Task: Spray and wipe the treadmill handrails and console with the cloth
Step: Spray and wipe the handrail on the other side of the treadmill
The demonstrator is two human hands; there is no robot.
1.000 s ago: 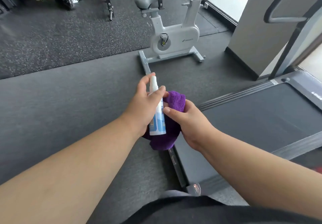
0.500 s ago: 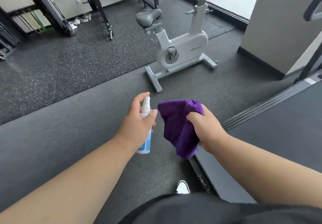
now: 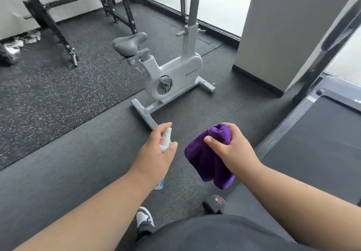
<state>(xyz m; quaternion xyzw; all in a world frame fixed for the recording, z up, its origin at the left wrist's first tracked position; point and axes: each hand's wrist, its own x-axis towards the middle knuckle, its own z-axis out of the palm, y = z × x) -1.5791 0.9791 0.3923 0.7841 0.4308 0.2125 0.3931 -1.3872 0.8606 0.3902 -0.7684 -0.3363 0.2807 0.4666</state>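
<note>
My left hand [image 3: 156, 159] grips a small white spray bottle [image 3: 165, 139] with a blue label, its nozzle upright and my index finger over the top. My right hand [image 3: 232, 151] holds a bunched purple cloth [image 3: 205, 162] that hangs down beside the bottle, a short gap between them. The treadmill lies to the right: its dark belt [image 3: 320, 143], grey side rail [image 3: 281, 131] and one black upright [image 3: 328, 49] show. The console and the handrail tops are out of view.
A white exercise bike [image 3: 172, 75] stands on the dark floor mat just ahead of my hands. Black rack frames [image 3: 48, 22] stand at the back left. A grey pillar [image 3: 283, 26] rises at the right. My shoe [image 3: 144, 219] shows below.
My hands have parted: the cloth was pressed against the bottle, and now hangs apart in my right hand. The view has lifted and turned, so the bike looks nearer.
</note>
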